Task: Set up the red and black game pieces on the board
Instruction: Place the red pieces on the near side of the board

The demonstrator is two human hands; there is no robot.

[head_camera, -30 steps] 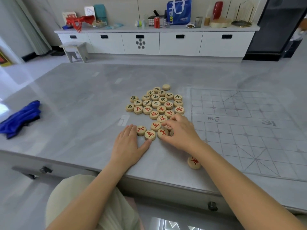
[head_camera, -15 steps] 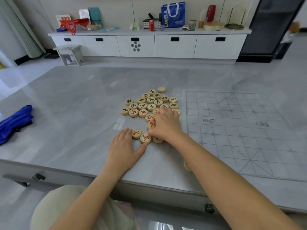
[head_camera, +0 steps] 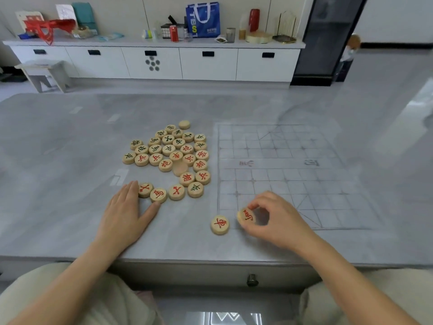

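The right hand (head_camera: 278,219) pinches a red piece (head_camera: 246,215), tilted over the lower-left corner of the board (head_camera: 293,184), likely to seat it beside the flat piece (head_camera: 219,224). The left hand (head_camera: 124,212) lies flat, fingers straight, against the pile (head_camera: 168,156) at frame centre, probably corralling it on the surface (head_camera: 58,148).

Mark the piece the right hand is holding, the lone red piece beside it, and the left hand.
held red piece (head_camera: 246,216), head view, on its lettered face.
lone red piece (head_camera: 219,224), head view, centre of its top.
left hand (head_camera: 124,214), head view, back of the hand.
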